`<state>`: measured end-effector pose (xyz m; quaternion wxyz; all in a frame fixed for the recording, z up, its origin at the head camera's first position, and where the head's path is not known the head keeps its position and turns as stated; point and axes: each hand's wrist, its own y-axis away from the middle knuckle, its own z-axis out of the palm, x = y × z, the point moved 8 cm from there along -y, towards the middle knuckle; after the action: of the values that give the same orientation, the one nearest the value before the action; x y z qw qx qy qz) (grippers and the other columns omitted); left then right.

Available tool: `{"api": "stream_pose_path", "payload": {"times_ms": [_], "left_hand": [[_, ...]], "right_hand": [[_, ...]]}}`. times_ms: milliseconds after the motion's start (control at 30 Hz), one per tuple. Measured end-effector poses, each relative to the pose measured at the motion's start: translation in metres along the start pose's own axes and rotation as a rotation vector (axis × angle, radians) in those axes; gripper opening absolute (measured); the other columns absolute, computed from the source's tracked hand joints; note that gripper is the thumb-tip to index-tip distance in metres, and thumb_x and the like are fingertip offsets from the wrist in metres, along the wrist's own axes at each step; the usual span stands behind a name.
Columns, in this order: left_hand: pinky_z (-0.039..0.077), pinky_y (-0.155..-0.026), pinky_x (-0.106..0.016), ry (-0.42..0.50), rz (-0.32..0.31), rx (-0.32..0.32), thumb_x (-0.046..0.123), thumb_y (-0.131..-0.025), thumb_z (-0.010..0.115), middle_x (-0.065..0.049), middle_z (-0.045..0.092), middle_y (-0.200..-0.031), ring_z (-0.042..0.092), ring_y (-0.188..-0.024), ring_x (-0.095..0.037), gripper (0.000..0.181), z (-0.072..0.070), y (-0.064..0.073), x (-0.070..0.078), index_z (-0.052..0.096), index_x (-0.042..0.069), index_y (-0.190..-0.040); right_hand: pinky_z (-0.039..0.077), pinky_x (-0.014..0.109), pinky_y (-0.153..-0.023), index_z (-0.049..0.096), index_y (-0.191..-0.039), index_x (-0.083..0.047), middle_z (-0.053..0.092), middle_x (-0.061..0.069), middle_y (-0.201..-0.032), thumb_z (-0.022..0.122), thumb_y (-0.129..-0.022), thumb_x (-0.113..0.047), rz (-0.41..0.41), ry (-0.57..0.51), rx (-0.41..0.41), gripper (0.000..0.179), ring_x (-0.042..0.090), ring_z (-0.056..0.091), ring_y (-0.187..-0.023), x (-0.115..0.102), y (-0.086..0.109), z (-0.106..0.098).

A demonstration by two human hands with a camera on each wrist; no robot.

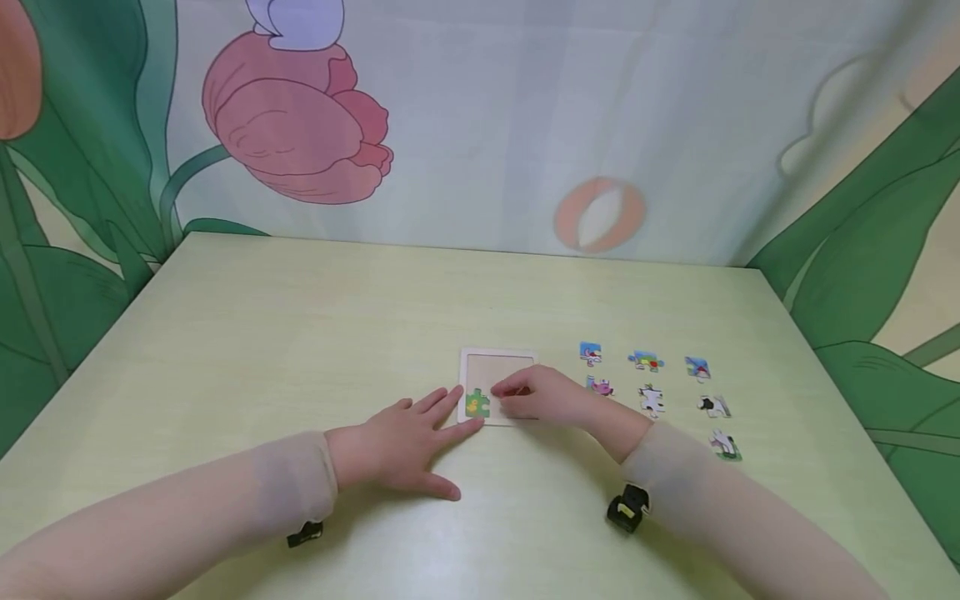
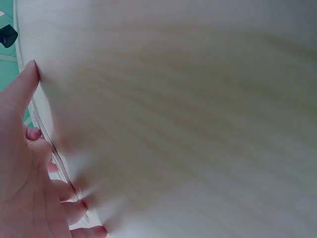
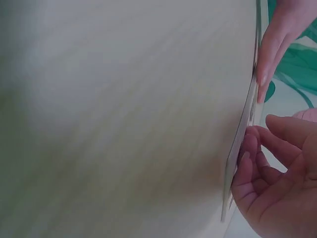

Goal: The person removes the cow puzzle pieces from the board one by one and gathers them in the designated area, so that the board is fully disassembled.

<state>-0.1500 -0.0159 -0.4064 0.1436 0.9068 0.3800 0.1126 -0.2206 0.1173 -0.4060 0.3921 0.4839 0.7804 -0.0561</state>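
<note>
A shallow puzzle tray [image 1: 497, 353] with a pale rim lies on the table. One green puzzle piece with a yellow duck [image 1: 477, 403] sits in its lower left corner. My left hand [image 1: 408, 442] is spread flat, its fingertips touching the tray's left and lower left edge; the left wrist view shows the thumb [image 2: 27, 87] held apart from the fingers. Over the tray's right part is my right hand [image 1: 543, 395], fingers bent and fingertips low against the tray floor. The right wrist view shows its curled fingers [image 3: 252, 181] at the tray's edge; whether they pinch a piece is hidden.
Several loose puzzle pieces lie in rows right of the tray, among them a blue one [image 1: 590, 352], a white one [image 1: 651, 401] and a dog-like one [image 1: 724, 444]. A pink piece [image 1: 600, 386] lies beside my right wrist. A printed curtain [image 1: 480, 125] hangs behind the table.
</note>
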Motion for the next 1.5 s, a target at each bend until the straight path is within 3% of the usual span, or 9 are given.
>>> {"api": "stream_pose_path", "payload": {"times_ms": [133,333,533,767,867,1000,1200,1500], "left_hand": [[0.026,-0.103,-0.054,-0.004,0.008,0.005,0.071,-0.081,0.047,-0.014,0.005,-0.155,0.011,-0.141,-0.031,0.083,0.0,0.0,0.0,0.019,0.033,-0.149],[0.027,-0.103,-0.054,-0.004,0.015,0.001,0.071,-0.081,0.047,-0.014,0.005,-0.155,0.01,-0.141,-0.031,0.083,0.001,-0.002,0.0,0.019,0.033,-0.149],[0.028,-0.102,-0.054,-0.006,0.016,-0.001,0.071,-0.081,0.046,-0.014,0.004,-0.155,0.01,-0.141,-0.031,0.083,0.003,-0.002,0.0,0.019,0.033,-0.149],[0.027,-0.102,-0.055,0.009,0.028,0.0,0.071,-0.081,0.046,-0.014,0.004,-0.155,0.01,-0.14,-0.032,0.083,0.003,-0.002,0.001,0.019,0.032,-0.15],[0.028,-0.102,-0.055,0.001,0.029,0.002,0.071,-0.082,0.046,-0.015,0.004,-0.155,0.01,-0.14,-0.032,0.083,0.002,-0.002,0.002,0.019,0.031,-0.15],[0.028,-0.102,-0.055,-0.002,0.027,0.007,0.071,-0.081,0.047,-0.015,0.005,-0.155,0.01,-0.14,-0.032,0.083,0.0,-0.002,0.002,0.02,0.032,-0.149],[0.025,-0.104,-0.054,0.014,0.029,0.009,0.07,-0.082,0.047,-0.014,0.004,-0.155,0.009,-0.141,-0.031,0.083,0.001,-0.004,0.004,0.018,0.032,-0.15],[0.024,-0.104,-0.053,0.028,0.017,0.014,0.068,-0.082,0.049,-0.014,0.004,-0.155,0.008,-0.141,-0.029,0.082,0.001,0.0,0.001,0.019,0.031,-0.15]], "right_hand": [[0.045,0.034,-0.086,0.065,-0.119,-0.007,0.064,0.008,-0.113,0.059,-0.092,-0.015,-0.03,0.074,0.004,0.029,0.019,0.056,-0.102,-0.011,-0.003,0.005],[0.045,0.034,-0.085,0.068,-0.115,-0.008,0.064,0.005,-0.11,0.059,-0.092,-0.013,-0.001,0.056,0.027,0.025,0.017,0.055,-0.098,-0.013,-0.002,0.005],[0.045,0.035,-0.084,0.068,-0.114,-0.007,0.063,0.006,-0.113,0.058,-0.091,-0.014,-0.006,0.001,0.009,0.025,0.017,0.054,-0.098,-0.009,-0.002,0.004],[0.041,0.025,-0.06,0.071,-0.103,-0.01,0.065,0.001,-0.089,0.06,-0.091,-0.013,0.064,-0.141,0.02,0.017,0.014,0.05,-0.067,0.0,-0.01,0.002],[0.039,0.023,-0.056,0.07,-0.098,-0.01,0.065,0.0,-0.084,0.061,-0.091,-0.013,0.097,-0.167,0.023,0.012,0.014,0.05,-0.064,0.001,-0.015,0.002],[0.044,0.022,-0.063,0.069,-0.095,-0.008,0.067,-0.001,-0.084,0.062,-0.09,-0.013,0.102,-0.156,0.043,0.01,0.013,0.056,-0.074,0.001,-0.017,0.0],[0.049,0.027,-0.069,0.069,-0.096,-0.007,0.067,0.002,-0.086,0.063,-0.09,-0.013,0.134,-0.223,0.121,0.011,0.014,0.061,-0.078,0.019,0.0,-0.019],[0.051,0.031,-0.071,0.066,-0.1,-0.001,0.068,0.005,-0.086,0.061,-0.09,-0.011,0.176,-0.266,0.123,0.015,0.017,0.064,-0.08,0.049,0.039,-0.038]]}}
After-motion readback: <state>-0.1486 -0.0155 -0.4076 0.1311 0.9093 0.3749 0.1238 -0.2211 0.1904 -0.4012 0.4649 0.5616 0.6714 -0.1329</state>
